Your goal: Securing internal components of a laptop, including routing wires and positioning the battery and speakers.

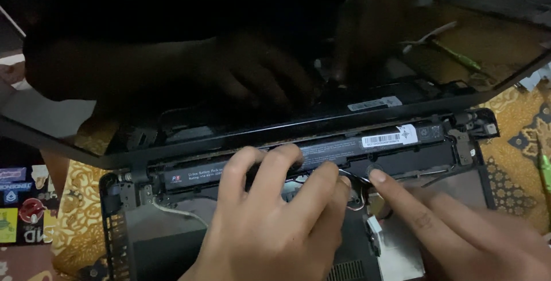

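So the person's got a stripped-down laptop base (143, 229) sitting on a yellow patterned cloth (516, 143), keyboard deck off, and the plastic tub of the chassis is basically the container here. Inside it along the back edge sits a long black battery pack (321, 149) with white barcode labels, running between the two metal hinges (464, 143). Below that there's a thin white wire (178, 211) snaking across the dark grey floor of the shell, a vent grille at the bottom, and a bit of black cable looping near the middle.

The left hand (275, 223) is laid over the centre of the base, fingers curled loosely with the tips resting on the battery's front edge; it isn't clamped around anything that shows. The right hand (459, 229) comes in from the lower right, index finger stretched out and pressing on a small round spot just below the battery, other fingers tucked; nothing held.

The glossy black screen (258, 45) is tilted up behind, mirroring both hands. Matte, scuffed plastic everywhere. A green-handled tool (544, 169) lies off on the cloth at the right, and a stickered surface (23, 200) sits at the left.
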